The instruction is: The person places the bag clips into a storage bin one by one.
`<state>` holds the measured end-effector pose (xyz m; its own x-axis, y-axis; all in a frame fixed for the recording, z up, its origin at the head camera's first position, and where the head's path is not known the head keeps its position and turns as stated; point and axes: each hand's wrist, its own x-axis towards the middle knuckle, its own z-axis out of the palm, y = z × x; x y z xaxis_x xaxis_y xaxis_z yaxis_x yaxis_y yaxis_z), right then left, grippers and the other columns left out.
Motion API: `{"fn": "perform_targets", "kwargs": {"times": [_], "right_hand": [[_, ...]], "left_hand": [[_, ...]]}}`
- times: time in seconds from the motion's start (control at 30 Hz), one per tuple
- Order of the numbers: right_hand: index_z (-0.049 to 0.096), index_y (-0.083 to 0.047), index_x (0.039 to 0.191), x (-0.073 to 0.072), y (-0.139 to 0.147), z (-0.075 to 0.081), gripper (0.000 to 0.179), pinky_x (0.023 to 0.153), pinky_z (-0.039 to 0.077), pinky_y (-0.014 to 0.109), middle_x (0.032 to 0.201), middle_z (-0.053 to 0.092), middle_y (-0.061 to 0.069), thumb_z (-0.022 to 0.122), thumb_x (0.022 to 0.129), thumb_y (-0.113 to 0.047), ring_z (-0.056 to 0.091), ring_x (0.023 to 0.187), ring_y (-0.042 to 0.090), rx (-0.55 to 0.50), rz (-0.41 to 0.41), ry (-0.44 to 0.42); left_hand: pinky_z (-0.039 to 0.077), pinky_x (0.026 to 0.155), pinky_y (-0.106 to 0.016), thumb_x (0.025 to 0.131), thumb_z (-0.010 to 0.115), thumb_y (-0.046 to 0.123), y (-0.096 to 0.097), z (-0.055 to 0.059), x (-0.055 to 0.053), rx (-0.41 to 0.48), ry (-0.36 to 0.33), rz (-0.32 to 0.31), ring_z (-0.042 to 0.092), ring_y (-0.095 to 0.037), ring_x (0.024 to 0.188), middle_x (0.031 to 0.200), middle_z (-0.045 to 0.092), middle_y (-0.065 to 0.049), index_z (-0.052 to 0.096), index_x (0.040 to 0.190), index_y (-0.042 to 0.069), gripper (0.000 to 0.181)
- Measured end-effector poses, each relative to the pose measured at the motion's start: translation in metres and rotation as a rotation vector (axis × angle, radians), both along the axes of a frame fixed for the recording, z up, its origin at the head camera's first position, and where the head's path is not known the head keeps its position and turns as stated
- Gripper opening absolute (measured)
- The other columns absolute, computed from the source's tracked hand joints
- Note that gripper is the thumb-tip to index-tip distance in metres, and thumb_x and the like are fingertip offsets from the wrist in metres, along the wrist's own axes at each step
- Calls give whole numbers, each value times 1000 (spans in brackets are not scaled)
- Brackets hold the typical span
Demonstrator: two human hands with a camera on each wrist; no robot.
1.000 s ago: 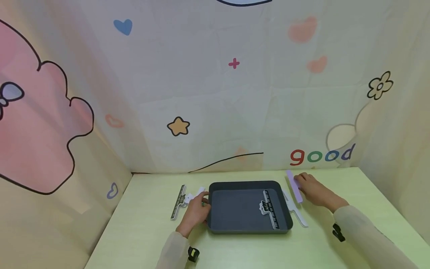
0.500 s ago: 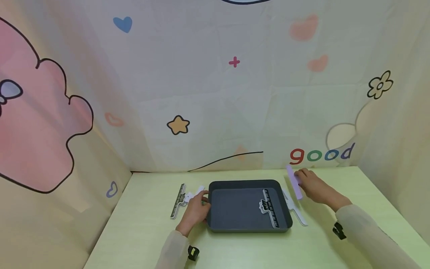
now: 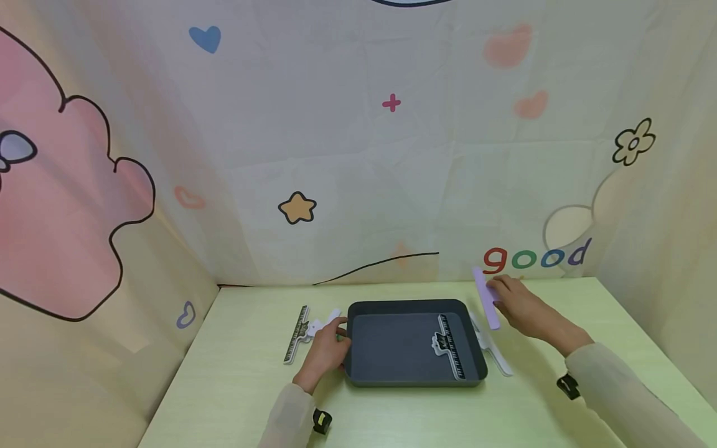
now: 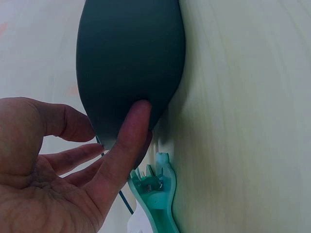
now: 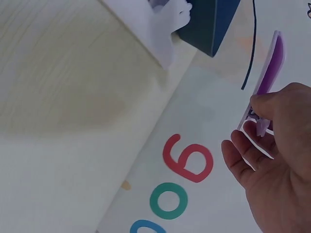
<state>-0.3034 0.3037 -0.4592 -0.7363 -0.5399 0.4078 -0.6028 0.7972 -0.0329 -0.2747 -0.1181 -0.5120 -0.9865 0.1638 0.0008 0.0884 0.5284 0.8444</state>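
My left hand (image 3: 323, 351) holds the left side of a dark grey tray (image 3: 386, 348); in the left wrist view its fingers (image 4: 131, 141) lie against the tray's wall. My right hand (image 3: 529, 312) pinches a long purple clip (image 3: 485, 300) beyond the tray's right back corner. The right wrist view shows the thumb pressed on the purple clip (image 5: 273, 63), whose spring handle sits between thumb and fingers. Inside the tray, toward its right, lies a white clip with black piano-key markings (image 3: 451, 348).
Right of the tray lies a white clip (image 3: 495, 354). On the left are another piano-key clip (image 3: 295, 336) and a pale lilac clip (image 3: 319, 326), with a green clip (image 4: 163, 194) close to the left hand. A printed curtain (image 3: 358, 186) stands behind the table (image 3: 235, 386).
My right hand has lifted the purple clip up and slightly back, away from the white clip beside the tray. The left hand and the tray have stayed in place.
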Motion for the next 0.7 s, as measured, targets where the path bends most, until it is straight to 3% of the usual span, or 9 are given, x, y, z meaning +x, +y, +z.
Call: {"fn": "perform_targets", "kwargs": {"times": [0.37,0.7], "right_hand": [[51,9,127,13,-22,19,45,99,50,55,127,53,27,69,87,0,53,118,41,24,-57,-72],[53,8,124,21,-42,30,44,96,53,50,120,57,21,71,86,-2,56,110,34,21,-3,-6]], "left_hand": [[55,42,-35,92,51,5,0,1,0,5,-6,-3,63,-18,53,117,63,-27,48,141,1,49],[56,42,-36,92,52,5,0,-1,-1,0,6,-3,64,-19,53,115,64,-26,48,141,1,49]]}}
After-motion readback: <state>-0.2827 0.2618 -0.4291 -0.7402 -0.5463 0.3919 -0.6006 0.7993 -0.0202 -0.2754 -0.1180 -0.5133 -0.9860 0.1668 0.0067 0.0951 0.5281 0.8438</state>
